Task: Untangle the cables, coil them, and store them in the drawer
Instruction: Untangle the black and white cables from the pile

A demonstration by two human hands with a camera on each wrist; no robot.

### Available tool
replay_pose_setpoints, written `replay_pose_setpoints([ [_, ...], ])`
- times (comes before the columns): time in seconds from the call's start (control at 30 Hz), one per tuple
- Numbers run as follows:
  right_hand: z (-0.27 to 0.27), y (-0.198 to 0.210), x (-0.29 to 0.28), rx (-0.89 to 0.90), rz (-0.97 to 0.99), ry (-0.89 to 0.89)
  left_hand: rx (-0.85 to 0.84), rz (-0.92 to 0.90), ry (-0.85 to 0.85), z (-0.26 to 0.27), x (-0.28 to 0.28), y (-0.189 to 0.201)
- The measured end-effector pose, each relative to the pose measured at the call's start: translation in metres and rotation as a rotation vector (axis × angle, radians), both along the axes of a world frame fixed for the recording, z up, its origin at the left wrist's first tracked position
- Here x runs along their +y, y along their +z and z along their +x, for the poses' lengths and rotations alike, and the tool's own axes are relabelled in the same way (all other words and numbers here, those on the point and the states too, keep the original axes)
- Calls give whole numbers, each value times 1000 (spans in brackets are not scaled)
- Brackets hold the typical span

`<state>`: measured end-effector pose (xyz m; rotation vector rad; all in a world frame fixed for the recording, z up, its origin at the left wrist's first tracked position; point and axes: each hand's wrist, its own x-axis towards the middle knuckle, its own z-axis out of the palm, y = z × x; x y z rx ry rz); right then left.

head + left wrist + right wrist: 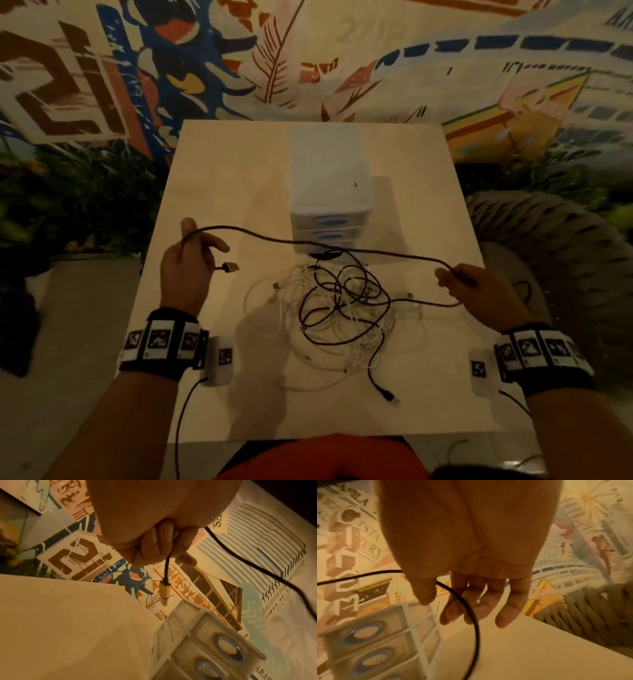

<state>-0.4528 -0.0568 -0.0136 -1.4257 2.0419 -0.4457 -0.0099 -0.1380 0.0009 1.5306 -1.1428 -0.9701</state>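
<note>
A black cable [274, 238] hangs stretched between my two hands above the white table [222, 171]. My left hand [202, 243] grips it just behind its gold plug [230, 267]; in the left wrist view the plug [164, 592] dangles below the curled fingers [154, 545]. My right hand [452, 275] pinches the same cable further along, and in the right wrist view the cable [471, 608] runs between thumb [424, 588] and index finger. The rest of it joins a tangle of black and white cables [342, 308] on the table. The white drawer unit [329, 192] stands behind with its drawers closed.
The black cable's free plug end [387, 394] lies near the table's front edge. A woven chair [548, 240] stands to the right of the table. A patterned wall rises behind. Bare table surface lies left of the tangle.
</note>
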Motion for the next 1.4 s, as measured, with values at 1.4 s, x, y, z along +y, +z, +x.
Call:
replay_pose_setpoints([
  [1.4,134,3,0,-355,-38,351,-309,57,-495,-55,38,18],
])
